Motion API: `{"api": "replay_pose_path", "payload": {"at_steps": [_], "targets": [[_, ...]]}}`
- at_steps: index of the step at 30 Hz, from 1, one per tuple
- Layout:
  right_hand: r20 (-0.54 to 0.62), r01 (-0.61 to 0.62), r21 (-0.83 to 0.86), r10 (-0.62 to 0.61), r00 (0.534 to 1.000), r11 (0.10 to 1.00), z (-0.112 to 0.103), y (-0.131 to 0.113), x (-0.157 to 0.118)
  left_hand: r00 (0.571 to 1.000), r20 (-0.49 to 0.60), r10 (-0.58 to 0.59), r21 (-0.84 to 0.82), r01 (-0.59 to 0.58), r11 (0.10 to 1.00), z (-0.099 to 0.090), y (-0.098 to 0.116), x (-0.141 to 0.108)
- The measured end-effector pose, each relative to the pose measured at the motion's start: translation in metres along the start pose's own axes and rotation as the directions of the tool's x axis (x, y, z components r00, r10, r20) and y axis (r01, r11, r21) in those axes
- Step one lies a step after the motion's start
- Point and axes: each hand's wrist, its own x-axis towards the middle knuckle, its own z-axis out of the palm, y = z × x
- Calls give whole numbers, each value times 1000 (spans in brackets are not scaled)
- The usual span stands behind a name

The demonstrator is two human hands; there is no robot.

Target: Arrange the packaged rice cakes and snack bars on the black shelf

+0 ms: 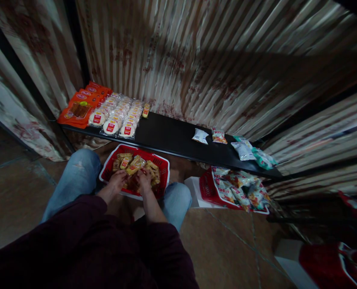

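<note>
A red basket with a white rim point(166, 176) stands between my knees, filled with yellow-wrapped snack packets point(136, 163). Both of my hands are down inside it. My left hand point(117, 180) is at the left side of the pile, its fingers curled against a snack packet. On the right, my right hand point(144, 178) has bent fingers closed at another packet; its fingertips are partly hidden among the wrappers. One similar yellow packet point(145, 110) lies on the black shelf point(169, 132) beyond the basket, beside the round crackers.
Orange bags point(83, 105) and rows of clear-wrapped round white crackers point(112, 126) cover the shelf's left end. Several small bags point(243, 151) lie towards its right. A second red basket point(207, 188) of bags stands below. A red container point(319, 265) is at lower right. Striped curtain point(178, 52) hangs behind.
</note>
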Motion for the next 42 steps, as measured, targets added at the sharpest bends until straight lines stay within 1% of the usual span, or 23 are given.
{"api": "replay_pose_path", "payload": {"at_steps": [3, 5, 7, 11, 14, 20, 25, 30, 35, 38, 42], "targets": [[-14, -117, 100, 119, 993, 988, 3, 2, -1, 1000, 24, -8, 22, 7, 1000, 2, -2, -3], [-19, -159, 153, 164, 986, 975, 4, 1, 0, 999, 34, 2, 46, -4, 999, 2, -4, -5], [-32, -176, 192, 186, 982, 965, 4, 0, 2, 999, 36, 25, 82, -27, 996, 3, -5, -5], [-50, -171, 239, 188, 981, 956, 5, -2, 5, 995, 32, 95, 178, -100, 979, 4, -6, -2], [-33, -159, 260, 174, 984, 952, 6, -3, 4, 985, 41, 170, 254, -174, 951, 7, -8, 1], [0, -141, 277, 147, 989, 951, 7, -9, -1, 954, 80, 290, 399, -297, 867, 12, -12, 2], [23, -124, 286, 123, 992, 950, 7, -15, -5, 933, 120, 339, 486, -353, 799, 13, -12, -1], [39, -120, 290, 114, 993, 949, 7, -17, -8, 933, 107, 344, 546, -344, 764, 12, -12, -1], [39, -118, 270, 111, 993, 956, 7, -17, -8, 939, 71, 336, 557, -316, 768, 11, -8, -1], [39, -110, 255, 104, 994, 961, 7, -16, -7, 949, 48, 311, 536, -287, 794, 10, -6, 0], [31, -72, 226, 67, 997, 972, 7, -13, -4, 974, 47, 223, 439, -220, 871, 9, -6, 1]]}}
